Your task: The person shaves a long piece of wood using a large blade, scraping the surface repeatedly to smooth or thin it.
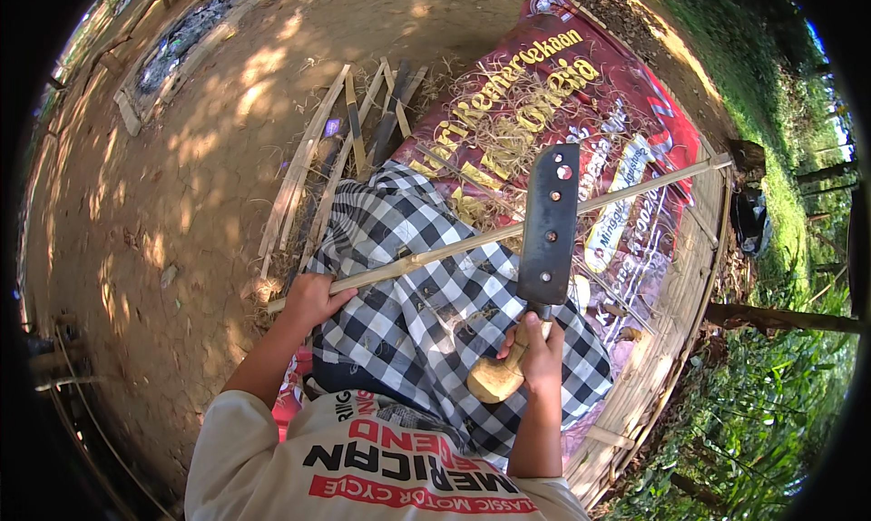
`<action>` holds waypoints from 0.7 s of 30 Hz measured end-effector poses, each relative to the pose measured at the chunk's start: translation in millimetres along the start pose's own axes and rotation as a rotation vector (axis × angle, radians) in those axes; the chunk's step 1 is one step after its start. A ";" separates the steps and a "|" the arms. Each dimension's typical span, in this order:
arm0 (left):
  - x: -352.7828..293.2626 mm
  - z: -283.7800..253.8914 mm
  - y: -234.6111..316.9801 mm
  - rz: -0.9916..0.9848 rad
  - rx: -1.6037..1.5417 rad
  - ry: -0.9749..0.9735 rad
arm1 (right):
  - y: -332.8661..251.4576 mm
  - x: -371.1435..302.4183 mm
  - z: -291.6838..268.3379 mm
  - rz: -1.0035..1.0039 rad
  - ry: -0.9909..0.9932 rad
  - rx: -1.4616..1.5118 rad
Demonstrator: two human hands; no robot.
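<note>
A long pale bamboo strip [426, 255] slants across my lap, its far end reaching up to the right. My left hand [313, 301] is closed round it near its lower left end. In my right hand [537, 350] is a cleaver [548, 240] with a broad dark blade, several holes along it and a bulbous wooden handle. Its blade points away from me and lies over the strip; whether the two touch I cannot tell. Beneath both, a black-and-white checked cloth [399, 217] covers my legs.
A red printed banner [508, 85] strewn with thin shavings lies ahead and right, over a bamboo platform [676, 326]. Several bamboo strips [308, 158] rest left of my knees on bare earth [163, 231]. A framed ash pit [186, 44] is far left; greenery grows at right.
</note>
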State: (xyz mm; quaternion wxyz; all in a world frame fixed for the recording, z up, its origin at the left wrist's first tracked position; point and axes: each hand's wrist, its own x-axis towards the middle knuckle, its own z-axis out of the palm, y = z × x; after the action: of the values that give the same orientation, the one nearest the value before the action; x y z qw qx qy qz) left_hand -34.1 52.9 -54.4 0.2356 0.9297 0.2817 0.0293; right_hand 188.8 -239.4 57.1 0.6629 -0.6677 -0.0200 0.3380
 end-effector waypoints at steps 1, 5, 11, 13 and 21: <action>0.2 -3.6 4.1 -0.009 0.006 -0.007 | 13.7 -2.3 2.4 0.048 -0.028 -0.021; 1.9 -5.3 -3.8 -0.004 0.072 -0.055 | 48.9 -30.1 27.4 0.189 -0.320 -0.200; -1.1 3.2 -5.0 -0.047 0.013 -0.021 | 16.7 -27.8 22.6 0.140 -0.189 -0.153; -0.4 1.1 -4.1 -0.015 0.016 0.000 | 13.1 -19.0 11.7 0.052 -0.115 -0.093; -0.8 -12.4 9.6 0.031 0.091 0.054 | 52.9 -23.5 24.9 0.121 -0.079 0.069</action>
State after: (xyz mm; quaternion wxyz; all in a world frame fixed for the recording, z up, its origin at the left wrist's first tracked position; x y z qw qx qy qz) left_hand -32.2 50.7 -39.0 0.1849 0.9426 0.2743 0.0453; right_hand 136.5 -235.2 22.2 0.6625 -0.6307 0.0058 0.4040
